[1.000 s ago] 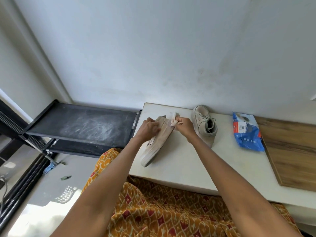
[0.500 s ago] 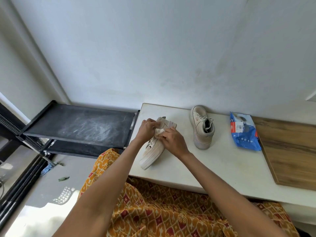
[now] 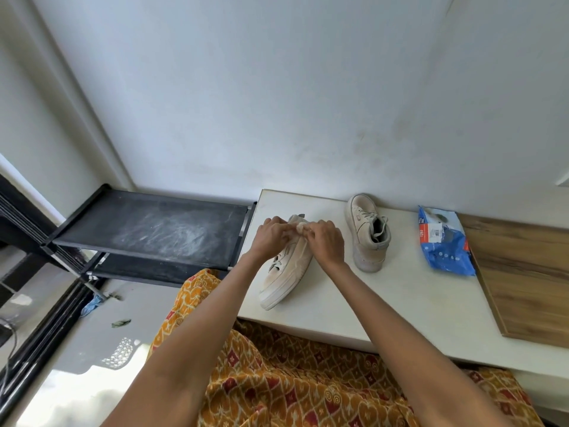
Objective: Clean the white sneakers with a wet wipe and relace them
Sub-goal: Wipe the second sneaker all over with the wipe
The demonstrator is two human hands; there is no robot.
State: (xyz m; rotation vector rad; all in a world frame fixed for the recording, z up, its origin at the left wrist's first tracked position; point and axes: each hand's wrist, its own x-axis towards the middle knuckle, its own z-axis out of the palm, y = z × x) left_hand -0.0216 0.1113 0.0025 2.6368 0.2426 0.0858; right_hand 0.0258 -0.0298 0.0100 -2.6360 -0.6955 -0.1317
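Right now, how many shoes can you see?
2. One shoe lies on the table under both hands; the other shoe stands to its right, untouched. None seem hidden.

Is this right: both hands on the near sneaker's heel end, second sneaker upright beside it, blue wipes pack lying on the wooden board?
Not quite. The head view shows the wipes pack lying on the white table, beside the wooden board, not on it. The rest holds: left hand and right hand at the near sneaker's heel end, second sneaker upright.
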